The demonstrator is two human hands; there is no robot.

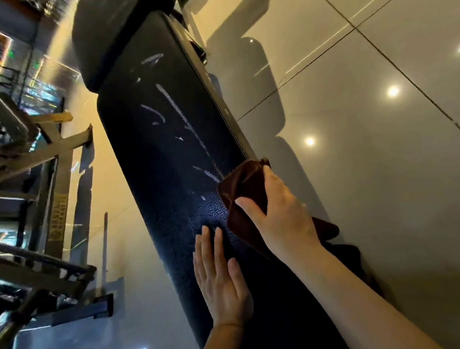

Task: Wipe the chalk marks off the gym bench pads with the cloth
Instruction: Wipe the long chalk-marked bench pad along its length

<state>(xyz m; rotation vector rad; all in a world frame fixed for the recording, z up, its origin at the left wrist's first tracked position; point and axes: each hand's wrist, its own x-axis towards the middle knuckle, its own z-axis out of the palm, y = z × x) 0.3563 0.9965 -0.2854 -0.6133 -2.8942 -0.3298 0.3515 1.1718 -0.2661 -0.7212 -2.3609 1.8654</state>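
A metal rack (27, 166) stood left of the black bench pad (167, 157); the left hand (221, 278) lay flat on the pad's near end, fingers straight, its grip holding nothing; chalk marks (181, 115) streaked the pad beyond it; the right hand (277, 212) clutched the brown cloth (240, 184) at the pad's right edge; glossy floor tiles (386, 163) lay right of the pad.

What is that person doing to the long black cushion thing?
A person is cleaning a gym bench pad. The right hand grips a dark brown cloth and presses it on the pad near its right edge. The left hand rests flat on the pad. White chalk marks still streak the pad farther up, past the cloth, so plenty is left to wipe.
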